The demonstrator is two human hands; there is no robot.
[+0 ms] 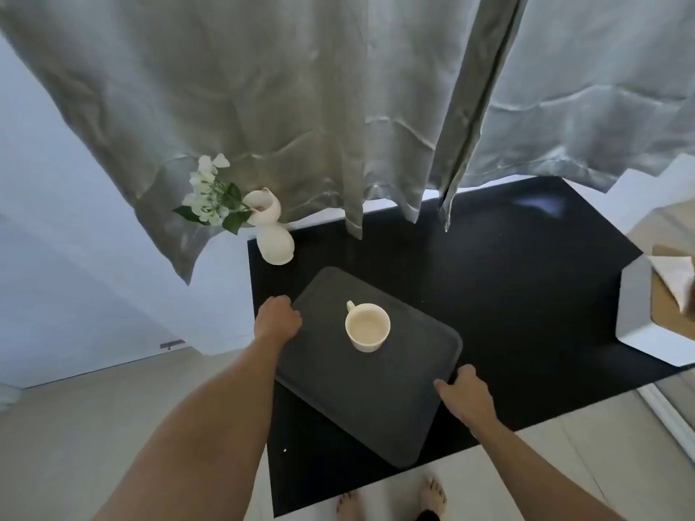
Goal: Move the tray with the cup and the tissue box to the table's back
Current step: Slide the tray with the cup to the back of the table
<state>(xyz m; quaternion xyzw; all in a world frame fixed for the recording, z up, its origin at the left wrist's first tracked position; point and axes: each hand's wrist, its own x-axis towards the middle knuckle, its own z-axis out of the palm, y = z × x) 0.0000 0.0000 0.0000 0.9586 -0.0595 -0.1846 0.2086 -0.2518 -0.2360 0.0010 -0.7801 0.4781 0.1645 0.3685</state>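
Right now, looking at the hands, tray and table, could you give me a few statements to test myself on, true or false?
1. Both hands, left hand and right hand, grip the tray. True.
2. The cup lies tipped over. False: it stands upright on the tray.
3. The tissue box sits on the tray. False: it is at the table's right edge.
4. A white vase with flowers stands at the back left corner. True.

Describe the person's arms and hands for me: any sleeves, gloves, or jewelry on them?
Both forearms are bare as far as the frame shows, with no sleeves in view. The left hand and right hand wear no gloves. No watch, bracelet, or ring is visible on either wrist or on the fingers that show.
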